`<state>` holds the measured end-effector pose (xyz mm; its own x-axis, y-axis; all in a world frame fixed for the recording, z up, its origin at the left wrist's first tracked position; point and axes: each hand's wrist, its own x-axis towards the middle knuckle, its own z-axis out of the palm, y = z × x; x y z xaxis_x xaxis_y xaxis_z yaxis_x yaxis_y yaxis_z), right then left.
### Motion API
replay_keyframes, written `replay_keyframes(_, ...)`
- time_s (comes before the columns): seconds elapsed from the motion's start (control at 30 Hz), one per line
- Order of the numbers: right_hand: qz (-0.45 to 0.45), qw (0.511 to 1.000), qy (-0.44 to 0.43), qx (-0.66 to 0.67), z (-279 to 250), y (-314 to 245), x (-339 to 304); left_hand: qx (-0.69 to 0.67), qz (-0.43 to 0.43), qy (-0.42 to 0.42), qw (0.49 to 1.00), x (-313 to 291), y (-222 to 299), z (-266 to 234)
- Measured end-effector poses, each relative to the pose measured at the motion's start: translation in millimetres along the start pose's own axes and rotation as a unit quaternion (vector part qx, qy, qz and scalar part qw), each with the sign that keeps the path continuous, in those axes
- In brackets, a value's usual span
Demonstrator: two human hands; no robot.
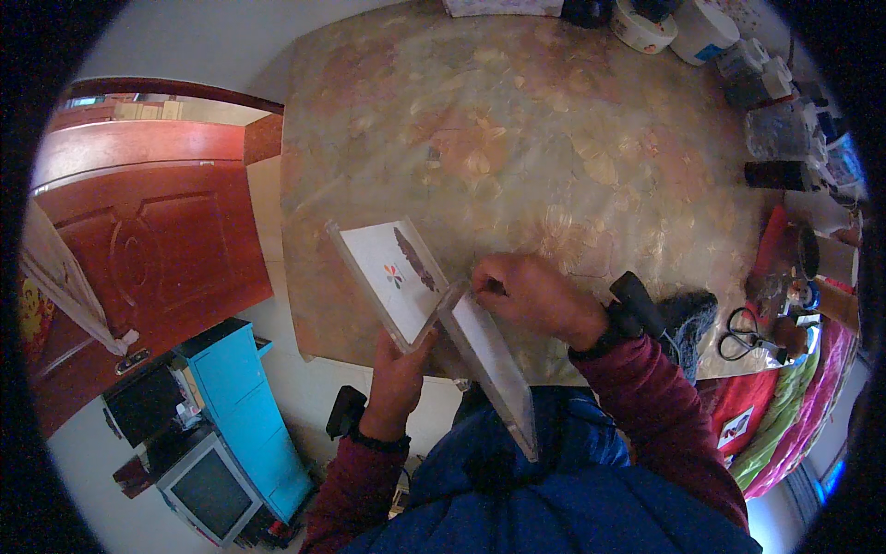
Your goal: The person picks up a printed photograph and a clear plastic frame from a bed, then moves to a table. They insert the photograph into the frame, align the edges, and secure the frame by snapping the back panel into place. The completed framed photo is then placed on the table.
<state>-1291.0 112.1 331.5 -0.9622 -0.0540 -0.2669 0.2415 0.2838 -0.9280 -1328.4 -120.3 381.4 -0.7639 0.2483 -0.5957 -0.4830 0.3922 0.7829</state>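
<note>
Holding an opened clear rectangular plastic case (pixel 434 314) over the near edge of a leaf-patterned table (pixel 517 138): left hand (pixel 399 374) gripping the white-lined half bearing a dark pressed leaf (pixel 414 259) from below, right hand (pixel 526 295) with fingertips pinched on the top corner of the other half. Black-handled scissors (pixel 741 334) well apart, at right.

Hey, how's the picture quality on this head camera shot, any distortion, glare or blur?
Head view: strong fisheye bending, the table edges curve and the corners go black; soft even light, no harsh glare; the left hand and right hand on the clear frame look reasonably sharp.
</note>
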Motion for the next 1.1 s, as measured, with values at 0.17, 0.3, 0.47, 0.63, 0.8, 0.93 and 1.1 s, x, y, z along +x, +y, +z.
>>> replay_keyframes(0.17, -0.029, 0.999, 0.041, 0.011, 5, 0, -1, 0.017, -0.009, -0.025, 1.0, -3, 5, 0)
replay_keyframes(0.3, 0.009, 0.997, 0.031, 0.063, 5, 1, -2, -0.04, 0.002, -0.036, 0.999, -1, 9, 3)
replay_keyframes(0.47, 0.026, 0.997, 0.041, 0.057, 5, 2, 3, -0.016, 0.011, -0.041, 0.999, 2, 8, 2)
replay_keyframes(0.63, 0.003, 0.997, 0.069, 0.016, 10, 4, 6, -0.052, -0.008, -0.031, 0.998, 1, 7, 2)
replay_keyframes(0.8, -0.059, 0.99, 0.119, -0.047, 17, 10, 9, -0.002, -0.012, -0.034, 0.999, 0, 12, 2)
replay_keyframes(0.93, -0.031, 0.991, 0.123, -0.029, 19, 9, 11, -0.023, -0.008, -0.028, 0.999, -1, 15, 5)
replay_keyframes(1.1, 0.005, 0.992, 0.125, -0.017, 18, 4, 11, -0.01, 0.004, -0.037, 0.999, 0, 15, 4)
